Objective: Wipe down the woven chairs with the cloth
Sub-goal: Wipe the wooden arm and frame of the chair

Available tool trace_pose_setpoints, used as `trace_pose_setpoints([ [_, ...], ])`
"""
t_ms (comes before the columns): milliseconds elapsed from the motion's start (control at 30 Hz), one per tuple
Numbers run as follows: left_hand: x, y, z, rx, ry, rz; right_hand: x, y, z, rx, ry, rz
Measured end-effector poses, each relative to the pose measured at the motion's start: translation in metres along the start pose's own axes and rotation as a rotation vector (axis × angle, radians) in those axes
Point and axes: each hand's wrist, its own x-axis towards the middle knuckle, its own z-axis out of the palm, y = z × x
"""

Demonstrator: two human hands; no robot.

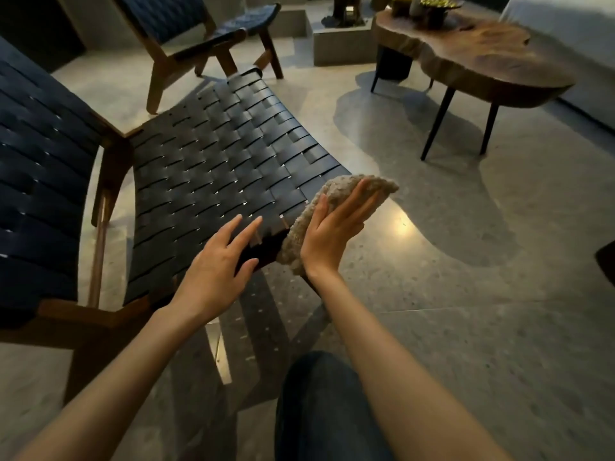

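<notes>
A low woven chair with dark straps and a wooden frame fills the left and middle of the view. My right hand presses a fluffy beige cloth with straight fingers against the seat's front right edge. My left hand hovers just over the near front corner of the seat, fingers spread and relaxed, holding nothing. A second woven chair of the same kind stands behind, at the top left.
A dark live-edge wooden coffee table on thin black legs stands at the upper right, with ornaments on its far end. A concrete plinth sits behind the chairs. My knee in dark trousers is at the bottom. The floor is polished speckled stone.
</notes>
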Motion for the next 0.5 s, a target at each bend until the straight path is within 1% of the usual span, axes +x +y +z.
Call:
trace_pose_setpoints([
  [67,-0.002,-0.005,0.001,0.016,-0.018,-0.032,-0.022,0.0,0.006,0.049,-0.065,0.047],
  [167,-0.004,-0.013,0.005,0.017,-0.059,-0.061,-0.059,0.01,0.009,0.134,-0.265,0.118],
  [233,-0.005,-0.016,0.008,0.035,-0.081,-0.048,-0.065,0.022,0.004,0.122,-0.363,0.113],
  [367,-0.006,-0.014,0.015,0.028,-0.051,-0.023,-0.048,0.041,-0.007,0.051,-0.395,0.038],
  [500,-0.006,-0.012,0.019,-0.011,-0.055,-0.01,-0.048,0.051,0.002,0.016,-0.43,0.076],
])
